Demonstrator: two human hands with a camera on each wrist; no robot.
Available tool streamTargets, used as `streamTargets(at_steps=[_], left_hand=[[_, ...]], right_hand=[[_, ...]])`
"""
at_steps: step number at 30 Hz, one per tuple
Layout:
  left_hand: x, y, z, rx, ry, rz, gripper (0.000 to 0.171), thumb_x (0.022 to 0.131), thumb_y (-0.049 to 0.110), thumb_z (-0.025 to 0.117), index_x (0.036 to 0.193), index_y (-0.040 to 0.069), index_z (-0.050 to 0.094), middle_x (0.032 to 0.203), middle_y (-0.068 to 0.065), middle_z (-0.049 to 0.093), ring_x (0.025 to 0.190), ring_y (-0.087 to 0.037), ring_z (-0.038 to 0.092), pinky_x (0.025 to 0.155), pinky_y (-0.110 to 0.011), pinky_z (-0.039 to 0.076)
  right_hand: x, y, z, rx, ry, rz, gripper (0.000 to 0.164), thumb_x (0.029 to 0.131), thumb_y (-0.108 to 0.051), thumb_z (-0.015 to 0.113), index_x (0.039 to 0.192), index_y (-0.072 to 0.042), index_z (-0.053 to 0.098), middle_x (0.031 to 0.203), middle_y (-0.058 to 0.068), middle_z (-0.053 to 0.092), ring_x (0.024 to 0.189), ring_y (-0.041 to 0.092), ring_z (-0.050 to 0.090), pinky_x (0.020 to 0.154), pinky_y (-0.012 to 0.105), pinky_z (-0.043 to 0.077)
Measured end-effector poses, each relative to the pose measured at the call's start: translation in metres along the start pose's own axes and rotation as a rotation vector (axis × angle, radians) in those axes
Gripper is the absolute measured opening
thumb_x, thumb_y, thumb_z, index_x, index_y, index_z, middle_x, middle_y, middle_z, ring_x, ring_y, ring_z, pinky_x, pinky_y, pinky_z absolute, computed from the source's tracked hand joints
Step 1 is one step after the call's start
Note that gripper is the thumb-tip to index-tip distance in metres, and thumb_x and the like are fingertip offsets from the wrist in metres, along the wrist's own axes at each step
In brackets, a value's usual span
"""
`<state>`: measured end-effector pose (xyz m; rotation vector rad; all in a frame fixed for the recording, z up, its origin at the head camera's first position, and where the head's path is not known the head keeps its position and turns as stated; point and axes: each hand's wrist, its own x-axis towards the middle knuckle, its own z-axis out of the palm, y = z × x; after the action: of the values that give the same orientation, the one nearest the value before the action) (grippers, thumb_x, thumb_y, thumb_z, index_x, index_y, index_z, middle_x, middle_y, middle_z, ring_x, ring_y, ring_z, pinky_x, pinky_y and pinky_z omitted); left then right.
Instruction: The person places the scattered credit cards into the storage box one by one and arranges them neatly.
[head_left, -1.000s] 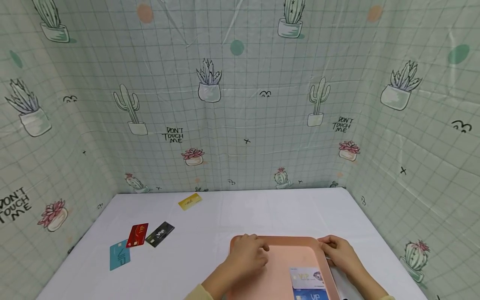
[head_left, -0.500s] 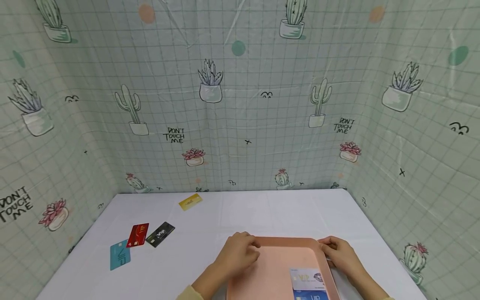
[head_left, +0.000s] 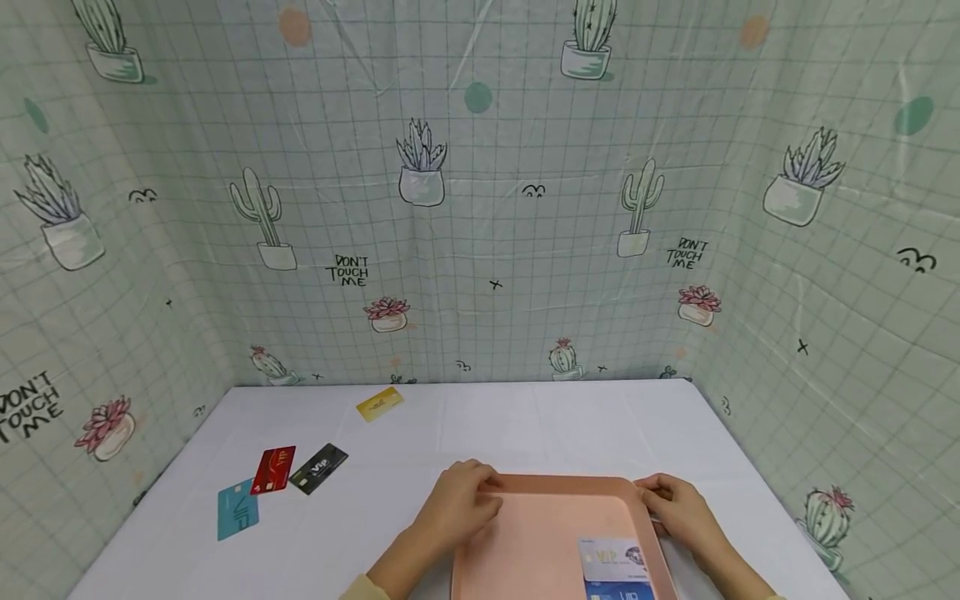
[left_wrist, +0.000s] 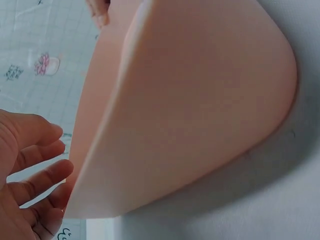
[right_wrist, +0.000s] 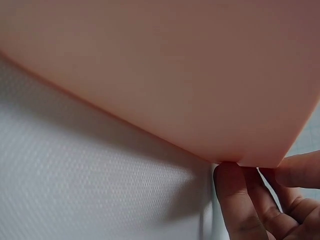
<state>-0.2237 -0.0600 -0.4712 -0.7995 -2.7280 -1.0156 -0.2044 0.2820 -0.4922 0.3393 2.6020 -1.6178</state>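
Observation:
In the head view a peach tray (head_left: 551,521) lies at the front. Inside it are a white VIP card (head_left: 612,559) and a blue VIP card (head_left: 619,591), cut off by the frame's bottom. My left hand (head_left: 459,506) is at the tray's far left corner. In the left wrist view its fingers (left_wrist: 47,180) are loosely bent beside the rim, with thumb and fingers apart. My right hand (head_left: 681,510) grips the far right corner. The right wrist view shows its fingers (right_wrist: 237,195) under the corner and the thumb at the rim.
On the white table (head_left: 525,425), left of the tray, lie a teal card (head_left: 237,509), a red card (head_left: 273,470) and a black card (head_left: 318,468). A yellow card (head_left: 380,404) lies near the back edge. Cactus-print cloth (head_left: 465,250) encloses the table's back and sides.
My left hand has moved left from over the tray's inside to its far left corner. The right hand stays at the far right corner. Tray and cards look unmoved.

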Motion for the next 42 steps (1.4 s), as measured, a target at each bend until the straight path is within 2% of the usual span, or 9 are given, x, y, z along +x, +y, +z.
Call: streamTargets(at_steps=[9, 17, 23, 32, 42], left_hand=[[-0.002, -0.012, -0.008, -0.014, 0.016, -0.017, 0.017, 0.086, 0.010, 0.078, 0.102, 0.010, 0.075, 0.098, 0.000, 0.069, 0.088, -0.016, 0.059, 0.075, -0.029, 0.050], [-0.008, -0.023, -0.015, 0.001, 0.038, -0.023, 0.015, 0.088, 0.010, 0.077, 0.103, 0.009, 0.074, 0.100, -0.001, 0.070, 0.090, -0.022, 0.062, 0.078, -0.033, 0.051], [-0.014, -0.034, -0.023, 0.013, 0.022, -0.088, 0.013, 0.092, 0.013, 0.075, 0.104, 0.011, 0.074, 0.102, 0.000, 0.070, 0.092, -0.023, 0.062, 0.079, -0.037, 0.052], [-0.026, -0.051, -0.038, 0.064, 0.017, -0.185, 0.014, 0.089, 0.013, 0.077, 0.102, 0.013, 0.074, 0.102, 0.001, 0.069, 0.093, -0.022, 0.062, 0.081, -0.040, 0.052], [-0.038, -0.060, -0.048, 0.097, 0.047, -0.232, 0.012, 0.087, 0.012, 0.079, 0.098, 0.014, 0.074, 0.098, 0.001, 0.069, 0.092, -0.021, 0.062, 0.081, -0.041, 0.053]], right_hand=[[-0.001, 0.002, 0.001, -0.016, 0.017, -0.005, 0.025, 0.101, -0.010, 0.059, 0.116, 0.007, 0.068, 0.110, 0.017, 0.075, 0.083, 0.014, 0.067, 0.063, 0.028, 0.057], [0.000, 0.000, 0.003, -0.014, 0.008, 0.002, 0.025, 0.102, -0.011, 0.059, 0.116, 0.008, 0.067, 0.111, 0.018, 0.075, 0.086, 0.013, 0.067, 0.064, 0.028, 0.058], [0.000, 0.002, 0.005, 0.007, 0.010, 0.012, 0.024, 0.102, -0.011, 0.058, 0.115, 0.007, 0.067, 0.108, 0.015, 0.075, 0.085, 0.014, 0.068, 0.065, 0.029, 0.058], [0.000, 0.001, 0.005, -0.007, 0.007, 0.012, 0.026, 0.102, -0.012, 0.058, 0.116, 0.008, 0.067, 0.107, 0.015, 0.075, 0.085, 0.015, 0.068, 0.065, 0.030, 0.059], [0.003, 0.002, 0.000, -0.019, -0.001, -0.011, 0.027, 0.103, -0.011, 0.058, 0.118, 0.009, 0.066, 0.115, 0.020, 0.074, 0.088, 0.014, 0.068, 0.065, 0.029, 0.059]])
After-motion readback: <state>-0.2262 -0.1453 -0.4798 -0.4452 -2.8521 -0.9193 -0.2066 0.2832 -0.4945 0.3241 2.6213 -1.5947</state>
